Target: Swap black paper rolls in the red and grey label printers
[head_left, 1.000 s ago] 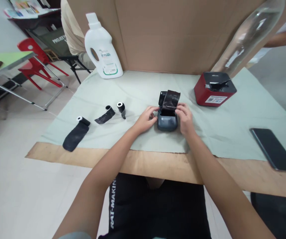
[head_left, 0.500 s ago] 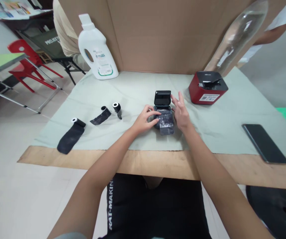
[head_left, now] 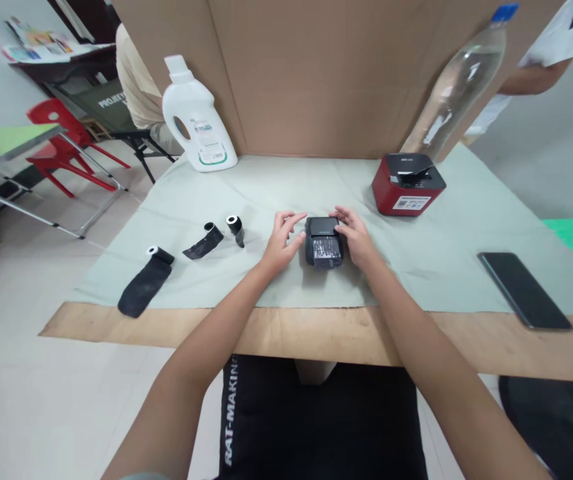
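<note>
A small black portable printer (head_left: pixel 325 227) sits on the cloth between my two hands, its lid down. A strip of black paper with whitish glare (head_left: pixel 327 251) hangs out over its near side. My left hand (head_left: pixel 282 241) is open just left of the printer, fingers apart and holding nothing. My right hand (head_left: pixel 357 238) is at the printer's right edge. Its thumb touches the lid's side and its other fingers stretch past the back corner, spread and not wrapped round it.
Left on the cloth lie several partly unrolled black rolls (head_left: pixel 145 287). A white detergent bottle (head_left: pixel 201 127) and a large clear bottle (head_left: pixel 459 93) lean against the cardboard (head_left: pixel 306 80). A red and black printer (head_left: pixel 407 185) stands right, a phone (head_left: pixel 524 290) near the front edge. People sit or stand behind.
The small printer's lid has swung from raised to down. My left hand has come off the paper strip and moved slightly left. My right hand has lowered to the lid's edge.
</note>
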`<state>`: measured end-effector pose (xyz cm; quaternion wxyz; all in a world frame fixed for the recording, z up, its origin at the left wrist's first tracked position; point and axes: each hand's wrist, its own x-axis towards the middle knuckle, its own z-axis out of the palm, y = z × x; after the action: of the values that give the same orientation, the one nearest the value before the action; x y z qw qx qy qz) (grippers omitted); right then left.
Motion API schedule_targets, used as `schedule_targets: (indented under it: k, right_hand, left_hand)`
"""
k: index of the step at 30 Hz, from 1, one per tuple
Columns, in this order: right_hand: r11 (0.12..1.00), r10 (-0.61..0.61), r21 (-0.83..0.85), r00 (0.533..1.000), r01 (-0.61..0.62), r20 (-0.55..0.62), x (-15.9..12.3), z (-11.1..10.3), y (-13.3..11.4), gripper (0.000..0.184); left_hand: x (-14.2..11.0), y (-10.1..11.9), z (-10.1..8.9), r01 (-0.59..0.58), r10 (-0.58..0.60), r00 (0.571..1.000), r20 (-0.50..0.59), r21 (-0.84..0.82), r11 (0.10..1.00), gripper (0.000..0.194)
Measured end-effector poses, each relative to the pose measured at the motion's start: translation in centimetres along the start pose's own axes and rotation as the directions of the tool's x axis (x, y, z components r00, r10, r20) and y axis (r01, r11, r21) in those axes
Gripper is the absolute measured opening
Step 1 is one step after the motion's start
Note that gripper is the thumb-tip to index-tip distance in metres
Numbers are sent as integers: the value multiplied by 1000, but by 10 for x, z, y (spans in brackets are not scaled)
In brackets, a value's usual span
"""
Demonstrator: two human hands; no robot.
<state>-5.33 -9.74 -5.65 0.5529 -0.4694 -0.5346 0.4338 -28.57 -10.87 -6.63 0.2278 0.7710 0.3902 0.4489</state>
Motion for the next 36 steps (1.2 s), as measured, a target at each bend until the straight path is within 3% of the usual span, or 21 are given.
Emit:
schedule_targets:
  k: [5, 10, 12, 17, 20, 23, 25, 28, 31, 36]
  right_hand:
    - [999, 9, -34, 995, -6, 95, -2, -5, 1, 56]
    - [995, -3, -102, 988, 19, 153, -2, -5, -1, 62]
    - [996, 0, -87, 992, 11, 124, -4, -3, 1, 59]
    - [996, 82, -40, 993, -86, -90, -18, -6, 9, 42]
    - [990, 105, -89, 994, -105, -11, -39, -12, 8, 53]
    - [977, 24, -213, 994, -2, 102, -66, -13, 0, 71]
    - [946, -38, -317, 994, 70, 106, -76, -7, -7, 79]
    - [919, -24, -394, 998, -2, -61, -75, 7, -15, 62]
    - [899, 29, -407, 949, -163, -314, -65, 20, -19, 41]
    - [805, -165, -579, 889, -129, -426, -65, 49, -19, 40]
  left_hand:
    - [2, 0, 3, 12, -20, 992, 124, 67, 998, 53]
    - [7, 11, 5, 80, -101, 987, 124, 159, 984, 51]
    - [6, 14, 6, 85, -104, 988, 114, 160, 983, 49]
    - [-1, 10, 7, 86, -94, 990, 110, 72, 994, 54]
    - [0, 2, 7, 102, -103, 992, 79, 13, 995, 56]
    - [4, -4, 7, 116, -113, 991, 73, -43, 992, 57]
    - [5, -5, 6, 112, -106, 991, 81, -77, 991, 57]
    - [5, -7, 5, 126, -116, 989, 92, -109, 986, 57]
    - [4, -9, 5, 148, -137, 987, 89, -128, 981, 59]
    - [5, -15, 6, 149, -144, 989, 44, -147, 978, 56]
